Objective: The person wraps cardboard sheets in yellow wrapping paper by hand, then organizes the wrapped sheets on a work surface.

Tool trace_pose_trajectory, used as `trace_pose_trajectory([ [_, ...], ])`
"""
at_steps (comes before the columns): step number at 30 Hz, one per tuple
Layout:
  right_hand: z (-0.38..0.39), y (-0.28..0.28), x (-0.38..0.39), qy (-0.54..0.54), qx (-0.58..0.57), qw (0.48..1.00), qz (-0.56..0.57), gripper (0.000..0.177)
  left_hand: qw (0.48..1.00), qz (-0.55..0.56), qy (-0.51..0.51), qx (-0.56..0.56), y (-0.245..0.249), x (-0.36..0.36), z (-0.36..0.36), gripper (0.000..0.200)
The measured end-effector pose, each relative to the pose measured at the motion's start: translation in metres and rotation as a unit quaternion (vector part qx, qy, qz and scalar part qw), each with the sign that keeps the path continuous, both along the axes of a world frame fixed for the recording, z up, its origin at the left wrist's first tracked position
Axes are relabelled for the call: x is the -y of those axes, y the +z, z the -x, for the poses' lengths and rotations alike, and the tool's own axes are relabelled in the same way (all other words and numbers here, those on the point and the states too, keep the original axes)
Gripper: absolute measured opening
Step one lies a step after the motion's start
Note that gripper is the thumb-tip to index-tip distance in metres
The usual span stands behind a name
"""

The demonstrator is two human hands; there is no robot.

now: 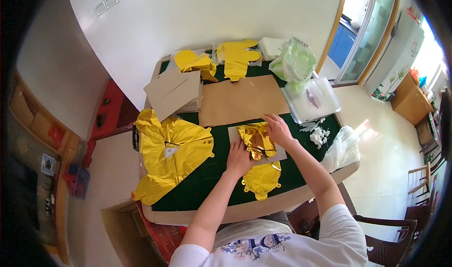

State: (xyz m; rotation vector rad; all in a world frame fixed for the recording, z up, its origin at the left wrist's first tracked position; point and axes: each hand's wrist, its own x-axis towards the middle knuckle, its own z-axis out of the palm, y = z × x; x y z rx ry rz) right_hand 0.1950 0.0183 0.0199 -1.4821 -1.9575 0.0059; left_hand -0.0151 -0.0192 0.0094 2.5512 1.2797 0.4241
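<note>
A gold foil balloon [256,139] lies partly folded over a grey card [278,155] near the front of the green tabletop. Its rounded lower part [262,178] hangs over the card's near edge, flat on the table. My left hand [239,159] rests at the left side of the foil and card, fingers pointing away from me. At the upper right of the foil is my right hand [278,129], its fingers bent together on the foil's edge; what lies under the fingertips is hidden.
Large gold foil balloons [176,147] spread at the left. Behind are grey cards [174,92], brown cardboard [242,99] and more yellow foil [238,57]. At the right are clear bags [311,99], a green-white bag [295,62], white scraps [320,136] and white plastic [343,149].
</note>
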Motion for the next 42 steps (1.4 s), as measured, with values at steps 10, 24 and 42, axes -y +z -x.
trace_pose_trajectory([
  [10, 0.013, -0.017, 0.022, 0.022, 0.026, 0.997, 0.071, 0.036, 0.998, -0.015, 0.001, 0.057, -0.014, -0.005, 0.004, 0.064],
  [24, 0.012, -0.015, 0.025, 0.030, 0.018, 0.998, 0.051, 0.033, 0.997, -0.018, 0.073, -0.002, -0.013, -0.037, 0.039, 0.045],
  [42, 0.011, -0.016, 0.024, 0.039, -0.060, 0.997, 0.002, 0.027, 0.998, -0.006, 0.016, -0.053, -0.011, -0.035, -0.002, 0.049],
])
